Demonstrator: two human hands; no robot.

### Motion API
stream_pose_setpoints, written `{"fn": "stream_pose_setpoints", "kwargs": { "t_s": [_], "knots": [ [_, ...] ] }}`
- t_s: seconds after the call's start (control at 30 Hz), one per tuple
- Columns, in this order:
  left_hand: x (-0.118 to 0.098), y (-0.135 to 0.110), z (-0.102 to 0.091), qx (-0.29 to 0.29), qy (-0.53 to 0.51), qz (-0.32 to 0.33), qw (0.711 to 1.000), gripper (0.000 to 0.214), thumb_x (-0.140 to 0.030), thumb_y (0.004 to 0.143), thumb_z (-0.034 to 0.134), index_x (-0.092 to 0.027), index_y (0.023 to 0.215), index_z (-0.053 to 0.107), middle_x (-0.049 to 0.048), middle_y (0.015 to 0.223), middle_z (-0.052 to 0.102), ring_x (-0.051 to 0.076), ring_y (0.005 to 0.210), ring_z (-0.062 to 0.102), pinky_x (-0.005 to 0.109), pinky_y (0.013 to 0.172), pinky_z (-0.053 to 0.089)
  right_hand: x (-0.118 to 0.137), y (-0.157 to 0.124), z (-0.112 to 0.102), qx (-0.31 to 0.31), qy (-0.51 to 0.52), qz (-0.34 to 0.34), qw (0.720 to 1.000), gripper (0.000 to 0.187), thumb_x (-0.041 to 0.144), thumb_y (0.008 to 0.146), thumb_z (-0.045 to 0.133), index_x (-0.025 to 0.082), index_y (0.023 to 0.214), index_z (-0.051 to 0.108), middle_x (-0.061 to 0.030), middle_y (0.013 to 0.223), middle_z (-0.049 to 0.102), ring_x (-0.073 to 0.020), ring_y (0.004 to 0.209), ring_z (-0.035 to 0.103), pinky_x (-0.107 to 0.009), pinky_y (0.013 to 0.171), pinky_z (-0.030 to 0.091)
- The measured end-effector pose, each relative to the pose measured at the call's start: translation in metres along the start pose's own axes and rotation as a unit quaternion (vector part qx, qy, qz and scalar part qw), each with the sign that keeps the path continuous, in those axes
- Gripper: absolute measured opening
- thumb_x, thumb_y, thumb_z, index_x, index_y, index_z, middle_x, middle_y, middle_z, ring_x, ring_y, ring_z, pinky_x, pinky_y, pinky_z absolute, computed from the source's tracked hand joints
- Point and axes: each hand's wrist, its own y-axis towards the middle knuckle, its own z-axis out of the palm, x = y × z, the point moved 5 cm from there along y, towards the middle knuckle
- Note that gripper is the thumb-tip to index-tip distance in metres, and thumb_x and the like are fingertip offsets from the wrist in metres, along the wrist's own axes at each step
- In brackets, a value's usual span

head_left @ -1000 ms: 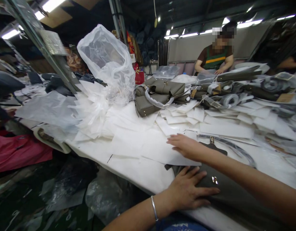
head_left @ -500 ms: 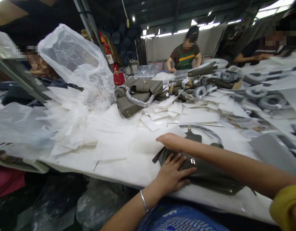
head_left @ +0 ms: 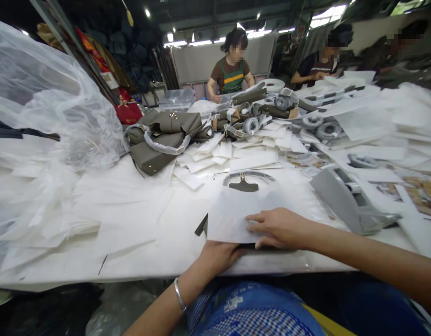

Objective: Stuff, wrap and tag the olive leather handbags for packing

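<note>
Sheet [head_left: 227,214], white, over a dark bag [head_left: 243,186] on the tabletop [head_left: 134,261]: probably light, limp, best held by its edges.
Right hand [head_left: 283,228] rests on it, fingers slightly spread; left hand's [head_left: 218,257] fingers hidden, cannot tell.

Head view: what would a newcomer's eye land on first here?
Probably the large translucent plastic bag billowing at upper left, then the olive handbag with its wrapped handle, left of centre on the white table. Nearer, at lower centre, the right hand rests on a white sheet, while the left hand is at the sheet's near edge, fingers partly hidden.
</note>
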Motion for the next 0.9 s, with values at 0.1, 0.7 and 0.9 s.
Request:
{"fn": "stream_pose_setpoints", "kwargs": {
  "t_s": [0.1,0.7,0.9],
  "knots": [
    [0.000,-0.001,0.000,0.013,0.007,-0.008,1.000,0.045,-0.045,0.095,0.056,-0.030,0.137,0.055,0.0048,0.135,0.063,0.027,0.122,0.059,0.043,0.107,0.045,-0.023,0.000,0.015,-0.017,0.136,-0.001,0.991,0.035,0.041,0.101,0.044,0.023,0.113,0.072,-0.0081,0.125,0.068,-0.0207,0.106,0.067,-0.033,0.091,0.052],
    [0.003,-0.004,0.014,0.008,0.110,0.031,0.993,0.061,-0.042,0.089,0.064,-0.025,0.145,0.047,0.0105,0.150,0.049,0.036,0.137,0.046,0.054,0.109,0.044,-0.019,-0.016,0.059,-0.027,0.085,-0.006,0.996,0.058,0.050,0.099,0.046,0.034,0.154,0.032,-0.0093,0.162,0.026,-0.0345,0.148,0.026,-0.064,0.117,0.015],
    [-0.045,-0.004,-0.050,0.010,0.046,-0.025,0.999,0.023,-0.030,0.096,0.052,-0.023,0.113,0.066,0.0060,0.100,0.075,0.023,0.086,0.072,0.035,0.077,0.060,-0.021,-0.017,0.063,-0.048,0.094,0.007,0.994,0.056,0.051,0.099,0.047,0.034,0.152,0.036,-0.0090,0.161,0.030,-0.0345,0.146,0.029,-0.063,0.116,0.017]
  ]
}}
